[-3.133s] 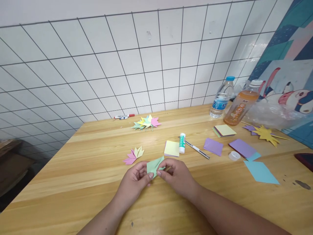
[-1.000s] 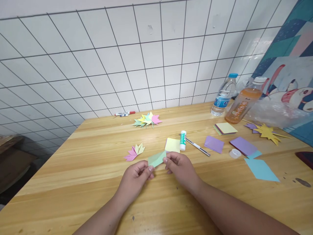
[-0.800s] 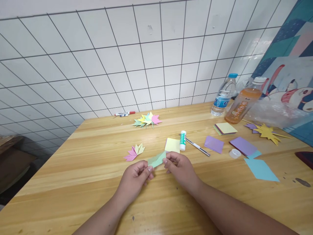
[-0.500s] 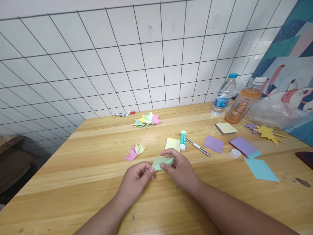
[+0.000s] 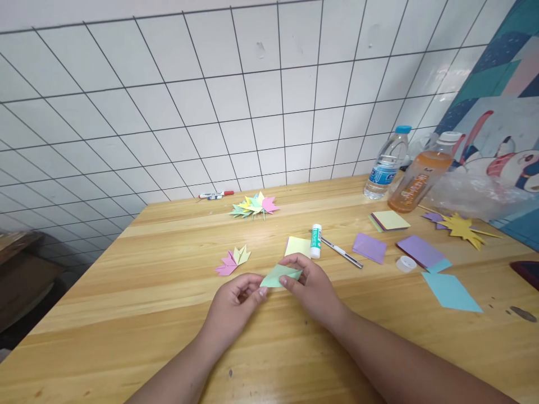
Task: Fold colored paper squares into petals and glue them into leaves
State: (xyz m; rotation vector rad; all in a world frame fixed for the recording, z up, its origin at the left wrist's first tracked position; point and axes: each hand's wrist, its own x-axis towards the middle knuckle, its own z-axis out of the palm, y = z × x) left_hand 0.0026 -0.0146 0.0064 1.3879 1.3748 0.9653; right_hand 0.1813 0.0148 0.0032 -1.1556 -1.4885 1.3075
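Note:
A folded piece of light green paper (image 5: 275, 276) is held between both hands, just above the wooden table (image 5: 168, 320). My left hand (image 5: 236, 300) pinches its left corner between thumb and fingers. At the other end, my right hand (image 5: 309, 286) grips it with the thumb on top; the fingers behind are partly hidden. Just beyond the hands lie yellow paper squares (image 5: 298, 246), with a glue stick (image 5: 315, 241) at their right edge. A pink and yellow folded paper piece (image 5: 233, 261) rests to the left.
Folded paper leaves (image 5: 255, 206) and markers (image 5: 215, 194) lie near the tiled wall. A pen (image 5: 343, 254), purple paper (image 5: 369, 248), a white cap (image 5: 406, 264) and blue paper (image 5: 452, 292) are to the right. Behind them stand a water bottle (image 5: 385, 168) and an orange drink bottle (image 5: 419, 179).
The green paper has tilted and risen slightly at its right end, along with my right hand. Both hands keep hold of it. The other things have stayed in place.

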